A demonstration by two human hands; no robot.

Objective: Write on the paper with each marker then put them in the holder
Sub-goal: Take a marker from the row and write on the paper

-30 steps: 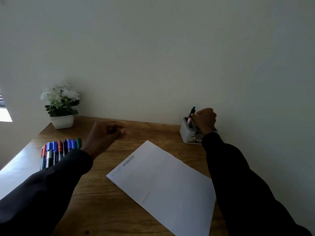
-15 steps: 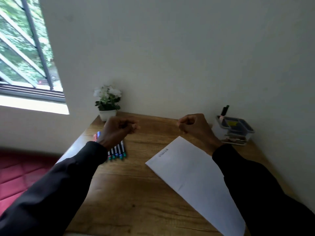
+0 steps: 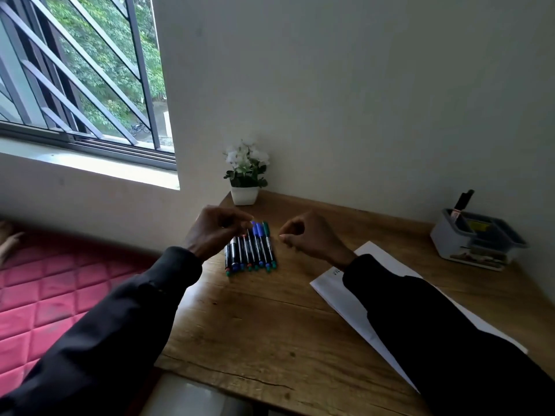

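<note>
Several markers [image 3: 253,250] with blue, green and red caps lie side by side in a row on the wooden desk [image 3: 270,319]. My left hand [image 3: 217,229] hovers over the row's far left end, fingers curled, holding nothing. My right hand [image 3: 310,237] hangs just right of the row, loosely curled and empty. A white sheet of paper [image 3: 354,304] lies to the right, partly under my right sleeve. The grey holder [image 3: 468,244] stands at the far right by the wall with one dark marker [image 3: 462,201] upright in it.
A small white pot of white flowers [image 3: 246,175] stands at the desk's back left corner against the wall. A barred window [image 3: 81,73] is at the left, with a red quilted mattress [image 3: 45,295] below it beside the desk's left edge.
My right hand left the holder, with a marker standing in it, and swung left to the marker row. My view turned left. My left hand stayed over the markers.
</note>
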